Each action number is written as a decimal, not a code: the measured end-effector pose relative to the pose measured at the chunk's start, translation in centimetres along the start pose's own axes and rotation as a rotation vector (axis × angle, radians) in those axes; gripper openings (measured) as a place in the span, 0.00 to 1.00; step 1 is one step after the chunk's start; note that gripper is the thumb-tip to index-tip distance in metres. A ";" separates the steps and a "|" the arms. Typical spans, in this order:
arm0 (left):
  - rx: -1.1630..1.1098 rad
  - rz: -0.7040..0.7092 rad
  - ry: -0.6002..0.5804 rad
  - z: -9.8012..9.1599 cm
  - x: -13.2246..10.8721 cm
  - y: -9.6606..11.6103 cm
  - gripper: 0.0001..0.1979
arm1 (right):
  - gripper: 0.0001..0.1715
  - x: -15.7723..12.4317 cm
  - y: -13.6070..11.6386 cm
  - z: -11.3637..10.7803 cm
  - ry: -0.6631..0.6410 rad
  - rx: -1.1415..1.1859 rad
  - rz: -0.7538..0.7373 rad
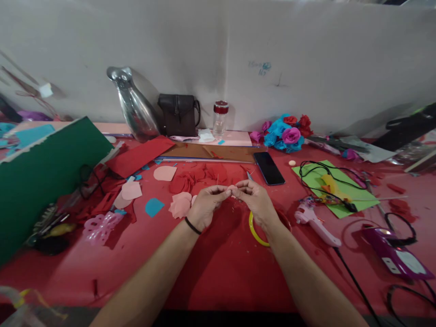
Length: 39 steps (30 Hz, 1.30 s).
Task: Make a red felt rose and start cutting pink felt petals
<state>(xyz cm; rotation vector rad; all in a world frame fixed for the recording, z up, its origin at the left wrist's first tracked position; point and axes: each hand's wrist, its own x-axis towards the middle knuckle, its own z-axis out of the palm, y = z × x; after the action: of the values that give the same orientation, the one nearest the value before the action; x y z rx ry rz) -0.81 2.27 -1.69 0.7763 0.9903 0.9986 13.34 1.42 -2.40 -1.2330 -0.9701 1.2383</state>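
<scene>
Between the fingertips of both hands is a small pink paper petal (232,189). My left hand (208,205), with a black band at the wrist, pinches its left side. From the right, my right hand (255,200) grips the other side with thumb and fingers. Just left of my left hand lies a pile of pink petals (180,205), partly covered by it. Red petals (190,179) are spread behind. A yellow ring (254,229) shows beneath my right forearm. A blue petal (154,207) rests farther left.
A pink glue gun (318,223) lies right, its cord running to the front edge. Behind are a phone (269,168), paper flowers (284,134), a glass bottle (220,120) and a steel jug (138,106). A green board (51,181) stands left; a purple power box (397,252) sits right.
</scene>
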 end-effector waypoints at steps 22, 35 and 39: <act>0.248 0.067 0.057 0.1 -0.1 0.2 0.11 | 0.13 0.7 1.0 -0.2 -0.047 -0.275 -0.140; 0.267 0.139 -0.087 -0.2 -0.2 0.8 0.22 | 0.16 0.5 0.1 -0.2 -0.011 0.076 0.062; 0.265 0.106 -0.099 -0.2 -0.3 0.7 0.20 | 0.15 0.3 -0.2 -0.1 -0.026 0.135 0.068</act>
<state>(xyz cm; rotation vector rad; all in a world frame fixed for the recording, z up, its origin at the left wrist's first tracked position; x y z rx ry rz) -1.27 2.30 -1.04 1.0972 1.0155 0.9201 13.53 1.74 -2.30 -1.1544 -0.8545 1.3531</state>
